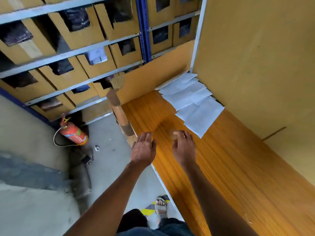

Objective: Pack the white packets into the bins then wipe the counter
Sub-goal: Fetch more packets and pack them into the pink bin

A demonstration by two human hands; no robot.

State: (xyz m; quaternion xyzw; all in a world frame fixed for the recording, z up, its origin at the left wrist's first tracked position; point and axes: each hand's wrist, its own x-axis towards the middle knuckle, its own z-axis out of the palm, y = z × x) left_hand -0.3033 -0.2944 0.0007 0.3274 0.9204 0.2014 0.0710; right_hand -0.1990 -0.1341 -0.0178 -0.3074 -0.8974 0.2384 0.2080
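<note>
Several white packets (192, 99) lie overlapped in a row on the far part of the orange wooden counter (230, 167), against the tan wall. My left hand (143, 149) hovers over the counter's left edge, fingers apart and holding nothing. My right hand (184, 147) hangs over the counter just short of the nearest packet, fingers loosely curled and holding nothing. Cardboard bins (80, 29) fill the metal shelves at the upper left; one bin (97, 57) shows a white packet inside, others hold dark items.
A red fire extinguisher (73, 133) lies on the grey floor below the shelves. A cardboard panel (153, 79) stands at the counter's far end, with a rolled cardboard tube (119, 113) beside it. My sandalled foot (160, 206) is on the floor by the counter edge.
</note>
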